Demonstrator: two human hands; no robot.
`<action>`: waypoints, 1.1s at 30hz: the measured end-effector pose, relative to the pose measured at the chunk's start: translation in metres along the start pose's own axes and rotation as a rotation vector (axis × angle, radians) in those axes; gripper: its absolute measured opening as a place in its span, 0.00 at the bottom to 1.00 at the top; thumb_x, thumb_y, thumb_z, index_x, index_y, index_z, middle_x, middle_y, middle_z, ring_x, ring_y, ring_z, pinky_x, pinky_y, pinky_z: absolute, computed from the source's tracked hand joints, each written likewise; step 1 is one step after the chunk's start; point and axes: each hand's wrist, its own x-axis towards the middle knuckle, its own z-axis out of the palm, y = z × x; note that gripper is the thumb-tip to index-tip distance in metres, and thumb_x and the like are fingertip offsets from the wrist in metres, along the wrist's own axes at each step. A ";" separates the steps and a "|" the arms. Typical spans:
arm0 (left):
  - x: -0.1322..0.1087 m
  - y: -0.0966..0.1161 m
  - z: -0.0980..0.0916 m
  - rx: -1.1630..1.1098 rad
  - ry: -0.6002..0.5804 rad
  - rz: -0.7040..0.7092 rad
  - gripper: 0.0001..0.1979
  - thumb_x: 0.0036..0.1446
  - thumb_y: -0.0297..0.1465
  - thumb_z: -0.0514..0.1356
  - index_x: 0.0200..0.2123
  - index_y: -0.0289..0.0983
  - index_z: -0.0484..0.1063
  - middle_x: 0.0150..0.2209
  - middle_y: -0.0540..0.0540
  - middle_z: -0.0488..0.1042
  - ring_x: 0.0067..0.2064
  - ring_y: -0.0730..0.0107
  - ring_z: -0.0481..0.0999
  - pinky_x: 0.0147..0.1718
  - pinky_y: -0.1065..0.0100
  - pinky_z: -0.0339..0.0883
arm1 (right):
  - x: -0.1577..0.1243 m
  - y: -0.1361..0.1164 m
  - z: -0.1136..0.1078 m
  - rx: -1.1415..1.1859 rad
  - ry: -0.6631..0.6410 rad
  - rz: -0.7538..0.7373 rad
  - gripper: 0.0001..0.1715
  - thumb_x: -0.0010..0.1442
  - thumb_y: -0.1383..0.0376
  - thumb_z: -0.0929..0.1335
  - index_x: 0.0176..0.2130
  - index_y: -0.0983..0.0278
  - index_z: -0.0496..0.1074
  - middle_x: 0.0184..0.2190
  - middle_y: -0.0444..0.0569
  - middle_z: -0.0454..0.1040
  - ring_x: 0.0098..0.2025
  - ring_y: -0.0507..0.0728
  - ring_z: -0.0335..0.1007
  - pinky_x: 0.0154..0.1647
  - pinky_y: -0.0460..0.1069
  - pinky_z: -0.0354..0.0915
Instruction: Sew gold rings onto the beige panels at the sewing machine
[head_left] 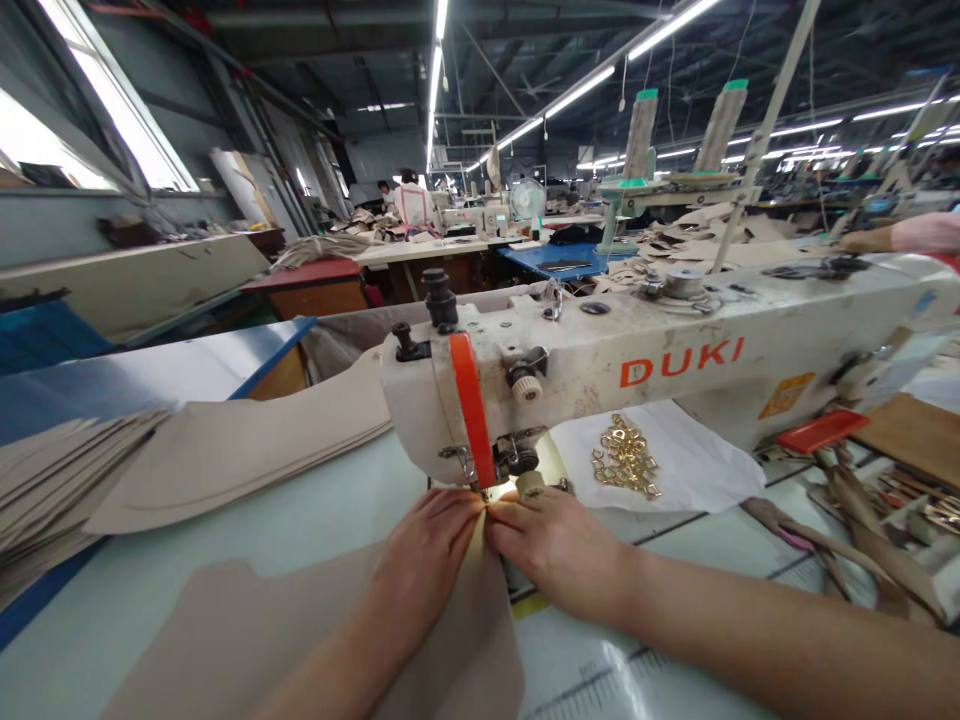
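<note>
A beige flat panel, its material unclear between leather and fabric, lies under the head of a white sewing machine. My left hand is closed on the panel just left of the lit needle area, fingers pressed together. From the right, my right hand pinches at the panel's edge, its fingertips nearly touching the left ones. The fingertips and the needle point are partly hidden. Right behind the right hand, small gold-coloured metal rings sit heaped on a white sheet.
Stacked beige panels rest at the left, beside a fanned pile. Beige strips and a red tray are at the right. Thread cones rise behind the machine. Another person's arm shows at the far right.
</note>
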 end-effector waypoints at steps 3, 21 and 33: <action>0.000 0.001 0.000 0.025 0.015 0.008 0.16 0.64 0.31 0.46 0.33 0.36 0.73 0.31 0.46 0.78 0.35 0.68 0.76 0.36 0.67 0.74 | 0.000 0.000 0.001 0.003 0.002 0.006 0.04 0.62 0.68 0.66 0.39 0.67 0.68 0.40 0.50 0.73 0.40 0.57 0.67 0.37 0.52 0.60; -0.005 0.005 -0.009 0.020 -0.104 -0.002 0.15 0.63 0.28 0.47 0.38 0.33 0.74 0.37 0.43 0.78 0.40 0.65 0.76 0.42 0.63 0.74 | 0.001 -0.004 -0.002 0.001 -0.009 0.036 0.05 0.61 0.68 0.66 0.39 0.68 0.70 0.41 0.50 0.73 0.44 0.58 0.67 0.45 0.51 0.63; -0.006 0.002 -0.003 -0.036 -0.111 -0.029 0.12 0.61 0.27 0.50 0.37 0.35 0.74 0.36 0.44 0.78 0.39 0.66 0.75 0.41 0.63 0.73 | -0.003 -0.007 0.001 -0.014 0.028 -0.011 0.04 0.61 0.68 0.66 0.35 0.68 0.70 0.37 0.48 0.73 0.40 0.57 0.66 0.41 0.52 0.60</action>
